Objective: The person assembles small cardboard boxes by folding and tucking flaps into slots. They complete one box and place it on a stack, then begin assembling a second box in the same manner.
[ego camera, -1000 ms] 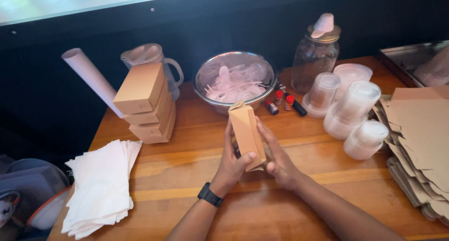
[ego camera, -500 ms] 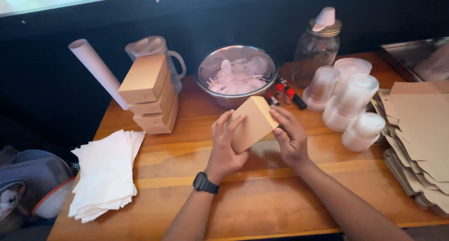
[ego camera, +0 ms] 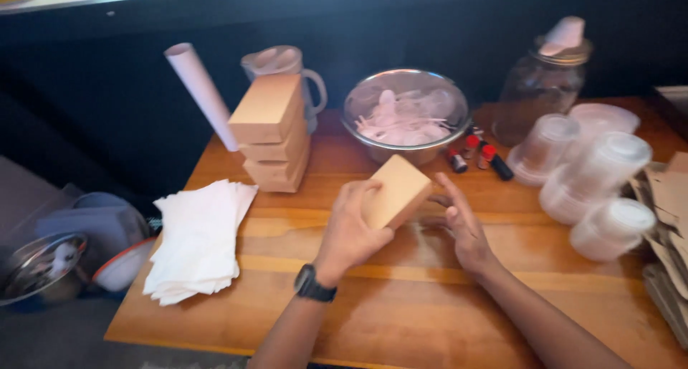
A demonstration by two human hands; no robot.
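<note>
Head view: the left hand (ego camera: 351,229) grips a tan box (ego camera: 396,191) by its near-left end, fingers curled over the top, holding it just above the bench (ego camera: 401,304). The box is tilted, its long axis running from near left up to far right. The right hand (ego camera: 462,226) is spread with nothing in it, just right of the box and not touching it, so the left hand is nearer. A stack of like boxes (ego camera: 274,132) stands far left, napkins (ego camera: 197,236) near left.
</note>
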